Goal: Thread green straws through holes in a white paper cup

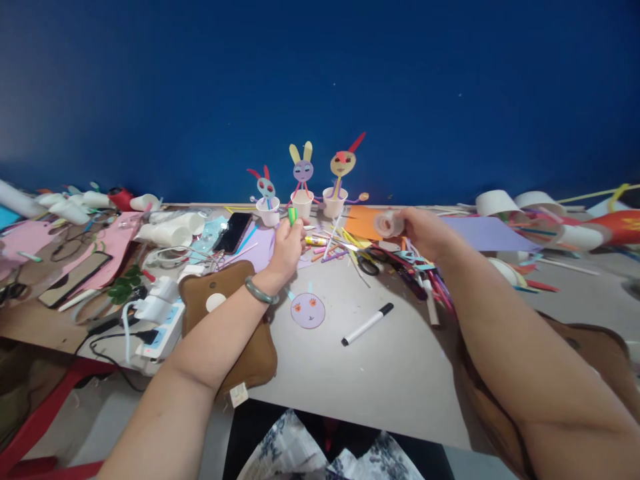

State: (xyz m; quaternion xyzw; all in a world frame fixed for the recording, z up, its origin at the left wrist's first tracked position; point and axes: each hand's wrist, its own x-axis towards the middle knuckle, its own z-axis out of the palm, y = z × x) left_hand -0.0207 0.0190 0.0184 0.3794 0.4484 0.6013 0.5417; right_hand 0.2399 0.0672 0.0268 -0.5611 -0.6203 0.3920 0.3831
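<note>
My left hand (289, 245) is closed around a small bright green stick-like thing (293, 215), its lower part hidden in the fingers. Out at the right, my right hand (417, 227) grips a roll of clear tape (386, 225) above an orange sheet (364, 221). A round purple paper face (308, 311) with orange eyes lies flat nearer to me. Beside it rests a white marker with a black cap (367, 325). Along the wall stand three paper cups bearing rabbit-like paper figures: one grey (267, 188), one purple (303, 171), one tan (343, 163).
Coloured sticks, scissors (369, 265) and a yellow tube (315, 241) are heaped mid-table. On the left are a phone (233, 233), a brown pouch (197, 293), cables and a power strip (163, 330). Purple paper (487, 233) and paper cups (496, 203) lie at the right.
</note>
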